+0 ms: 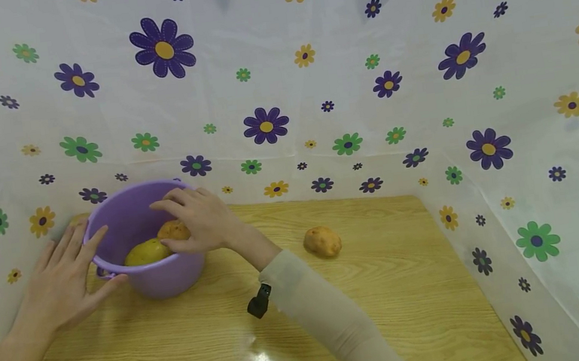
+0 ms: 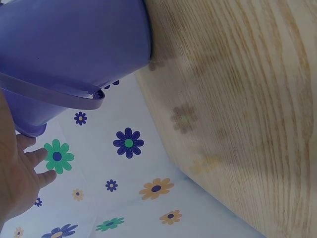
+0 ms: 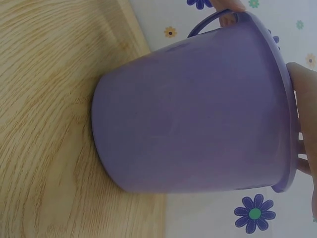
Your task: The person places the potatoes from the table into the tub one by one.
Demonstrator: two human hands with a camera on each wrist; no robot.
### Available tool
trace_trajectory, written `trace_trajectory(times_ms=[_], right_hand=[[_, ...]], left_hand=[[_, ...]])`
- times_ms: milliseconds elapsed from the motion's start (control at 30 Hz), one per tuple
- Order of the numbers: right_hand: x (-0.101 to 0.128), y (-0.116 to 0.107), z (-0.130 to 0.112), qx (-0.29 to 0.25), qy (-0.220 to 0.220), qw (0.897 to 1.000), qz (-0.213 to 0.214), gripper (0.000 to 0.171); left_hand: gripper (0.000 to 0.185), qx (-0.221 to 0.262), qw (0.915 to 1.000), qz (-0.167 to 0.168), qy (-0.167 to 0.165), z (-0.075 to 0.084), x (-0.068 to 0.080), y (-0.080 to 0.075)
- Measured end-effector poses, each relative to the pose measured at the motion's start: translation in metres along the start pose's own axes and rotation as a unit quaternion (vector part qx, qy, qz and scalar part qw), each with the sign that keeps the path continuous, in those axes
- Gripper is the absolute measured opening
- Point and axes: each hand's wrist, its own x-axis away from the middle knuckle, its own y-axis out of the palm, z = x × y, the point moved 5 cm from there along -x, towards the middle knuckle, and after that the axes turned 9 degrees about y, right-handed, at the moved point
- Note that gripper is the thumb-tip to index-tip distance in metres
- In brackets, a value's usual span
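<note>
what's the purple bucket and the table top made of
The purple bucket looks like moulded plastic: uniform colour, smooth matte wall, thin rolled rim. The table top looks like light wood or a wood-look laminate: clear grain lines under a glossy finish that reflects light.

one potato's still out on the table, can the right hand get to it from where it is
Probably yes: the right hand is over the purple bucket holding a potato, and only bare table shows between it and the loose potato.
</note>
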Motion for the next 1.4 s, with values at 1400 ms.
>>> trace_trajectory(times_ms=[1400], right_hand=[[0.049, -0.011, 0.013, 0.025, 0.001, 0.998, 0.059, 0.088]], left_hand=[[0.101, -0.003, 1.0000, -0.001, -0.002, 0.000, 0.000, 0.001]])
